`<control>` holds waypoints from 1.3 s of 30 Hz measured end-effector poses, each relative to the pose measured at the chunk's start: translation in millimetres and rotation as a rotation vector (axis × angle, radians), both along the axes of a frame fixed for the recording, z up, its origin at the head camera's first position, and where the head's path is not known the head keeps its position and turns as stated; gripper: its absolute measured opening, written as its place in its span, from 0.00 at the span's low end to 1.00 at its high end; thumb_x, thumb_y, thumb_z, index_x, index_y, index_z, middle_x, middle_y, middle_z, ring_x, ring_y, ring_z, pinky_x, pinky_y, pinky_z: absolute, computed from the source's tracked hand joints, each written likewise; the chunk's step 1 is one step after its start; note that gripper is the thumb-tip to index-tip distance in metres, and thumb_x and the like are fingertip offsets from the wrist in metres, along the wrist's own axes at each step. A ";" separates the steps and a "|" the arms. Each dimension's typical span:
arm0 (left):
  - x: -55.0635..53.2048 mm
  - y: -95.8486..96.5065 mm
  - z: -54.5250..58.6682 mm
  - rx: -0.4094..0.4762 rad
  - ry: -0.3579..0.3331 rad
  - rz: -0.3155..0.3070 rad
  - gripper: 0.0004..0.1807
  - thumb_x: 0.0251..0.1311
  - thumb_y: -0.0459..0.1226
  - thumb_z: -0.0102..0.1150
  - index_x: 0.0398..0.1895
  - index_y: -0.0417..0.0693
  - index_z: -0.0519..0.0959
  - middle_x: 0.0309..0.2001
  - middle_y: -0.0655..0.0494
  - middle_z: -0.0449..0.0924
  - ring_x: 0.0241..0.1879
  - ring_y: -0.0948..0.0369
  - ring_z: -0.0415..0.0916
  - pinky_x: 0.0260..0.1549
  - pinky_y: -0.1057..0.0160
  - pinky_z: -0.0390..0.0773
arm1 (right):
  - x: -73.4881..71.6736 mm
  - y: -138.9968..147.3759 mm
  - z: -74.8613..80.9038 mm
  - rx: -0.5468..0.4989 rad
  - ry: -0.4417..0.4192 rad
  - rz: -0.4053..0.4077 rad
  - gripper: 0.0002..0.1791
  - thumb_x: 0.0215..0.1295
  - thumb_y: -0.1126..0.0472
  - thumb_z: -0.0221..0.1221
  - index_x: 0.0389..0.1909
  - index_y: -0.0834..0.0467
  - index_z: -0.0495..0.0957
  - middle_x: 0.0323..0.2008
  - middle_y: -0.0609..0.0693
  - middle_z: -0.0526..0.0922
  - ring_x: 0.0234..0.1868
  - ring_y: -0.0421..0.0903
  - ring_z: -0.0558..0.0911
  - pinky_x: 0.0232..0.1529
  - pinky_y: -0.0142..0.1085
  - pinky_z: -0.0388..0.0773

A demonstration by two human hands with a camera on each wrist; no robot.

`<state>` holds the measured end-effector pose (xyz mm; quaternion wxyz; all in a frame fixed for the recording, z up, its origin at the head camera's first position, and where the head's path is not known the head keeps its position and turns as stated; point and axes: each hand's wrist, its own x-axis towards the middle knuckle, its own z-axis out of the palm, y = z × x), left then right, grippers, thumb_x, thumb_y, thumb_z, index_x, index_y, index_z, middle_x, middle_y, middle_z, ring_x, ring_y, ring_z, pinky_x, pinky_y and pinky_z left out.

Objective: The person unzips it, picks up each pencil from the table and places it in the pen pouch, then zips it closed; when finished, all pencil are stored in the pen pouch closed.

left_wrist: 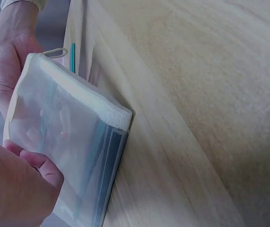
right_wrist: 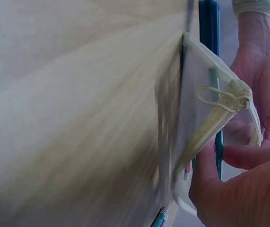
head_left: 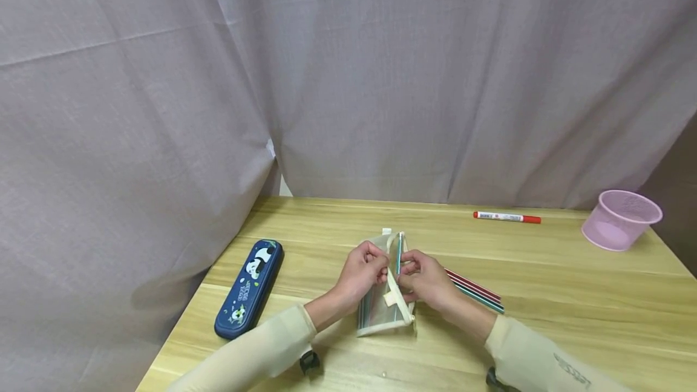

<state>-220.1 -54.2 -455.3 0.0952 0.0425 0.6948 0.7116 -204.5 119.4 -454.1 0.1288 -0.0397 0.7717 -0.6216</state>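
A see-through mesh pencil pouch [head_left: 376,313] with cream edging and a zipper stands unzipped on the table, its mouth spread. My left hand [head_left: 362,271] pinches the cream edge of the mouth on the left side. At the opening, my right hand [head_left: 430,280] holds a teal pencil [right_wrist: 219,150] between thumb and finger, its lower part inside the pouch. Dark and teal pencils [left_wrist: 107,146] show through the mesh along the pouch's bottom. Beside the right hand, several red and green pencils [head_left: 474,289] lie on the table, partly hidden by that hand.
A navy pencil case [head_left: 247,292] with panda pictures lies at the left. Toward the back right is a red-capped marker [head_left: 506,217], and a pink mesh pen holder [head_left: 621,222] stands near the right edge. A grey curtain [head_left: 370,77] hangs behind the wooden table.
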 end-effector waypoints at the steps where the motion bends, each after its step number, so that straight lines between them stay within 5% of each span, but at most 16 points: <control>1: 0.1 0.1 -0.1 0.005 -0.002 -0.003 0.03 0.67 0.30 0.59 0.40 0.43 0.74 0.27 0.57 0.77 0.25 0.66 0.75 0.27 0.72 0.77 | -0.3 -0.3 0.5 0.010 0.000 0.004 0.28 0.65 0.73 0.59 0.66 0.71 0.69 0.45 0.59 0.78 0.35 0.45 0.82 0.34 0.42 0.90; 17: -0.4 -5.5 3.2 0.056 -0.009 -0.037 0.06 0.67 0.27 0.56 0.38 0.46 0.73 0.26 0.57 0.76 0.24 0.66 0.74 0.27 0.74 0.78 | -7.5 -6.0 8.4 0.165 0.051 0.032 0.23 0.70 0.69 0.60 0.64 0.69 0.76 0.38 0.53 0.80 0.35 0.43 0.84 0.33 0.40 0.90; 24: -1.0 -7.0 4.0 0.058 -0.008 -0.028 0.05 0.68 0.28 0.58 0.39 0.45 0.73 0.26 0.57 0.75 0.24 0.65 0.74 0.26 0.73 0.78 | -12.2 25.7 18.0 0.219 0.205 0.005 0.20 0.73 0.63 0.63 0.61 0.67 0.76 0.44 0.60 0.86 0.40 0.51 0.88 0.39 0.40 0.90; 31: -0.8 -5.5 2.0 0.063 -0.014 -0.038 0.03 0.68 0.27 0.56 0.41 0.41 0.73 0.27 0.57 0.76 0.24 0.65 0.74 0.26 0.74 0.78 | -27.8 70.8 17.8 0.393 0.349 -0.068 0.14 0.74 0.59 0.64 0.54 0.62 0.80 0.44 0.56 0.87 0.41 0.44 0.85 0.37 0.31 0.84; 39: 0.0 -3.0 0.3 0.055 -0.014 -0.035 0.04 0.68 0.28 0.57 0.42 0.40 0.74 0.27 0.57 0.76 0.25 0.65 0.74 0.27 0.73 0.78 | -50.2 108.6 7.6 0.307 0.250 -0.002 0.34 0.74 0.50 0.65 0.71 0.63 0.65 0.53 0.62 0.81 0.43 0.50 0.84 0.37 0.42 0.88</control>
